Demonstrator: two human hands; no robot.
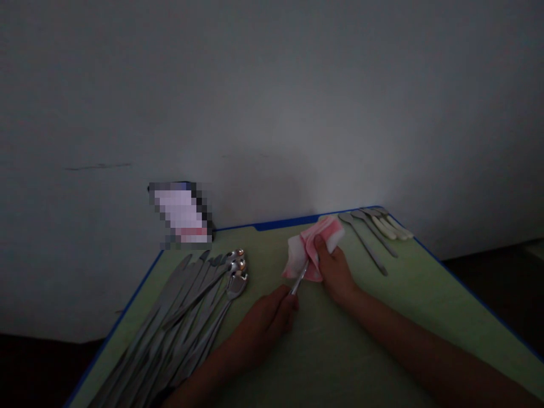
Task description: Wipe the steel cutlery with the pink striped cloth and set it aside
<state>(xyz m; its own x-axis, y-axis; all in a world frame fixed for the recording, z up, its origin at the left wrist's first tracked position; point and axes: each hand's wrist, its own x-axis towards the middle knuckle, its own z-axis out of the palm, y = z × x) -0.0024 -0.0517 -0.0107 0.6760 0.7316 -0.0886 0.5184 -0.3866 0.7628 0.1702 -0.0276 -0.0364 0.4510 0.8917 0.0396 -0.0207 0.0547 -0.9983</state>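
Observation:
My left hand [272, 317] is closed round the handle of a shiny metal piece of cutlery [300, 279]. The far end of that piece goes into a pink and white cloth [296, 254], so its kind is hidden. My right hand [334, 269] pinches the folded cloth around it, thumb on top. Left of my hands lie several metal table knives [172, 289] and several spoons [237, 286] with rounded shiny bowls, close together and partly overlapping. Beyond my right hand, on the right, are metal pieces of cutlery [369, 246] laid side by side.
The light green table [340, 351] has a blue edge and stands against a grey wall [272, 102]. A phone-like device with a blurred screen [181, 212] leans at the back left. Several white-handled utensils [385, 226] lie at the back right corner.

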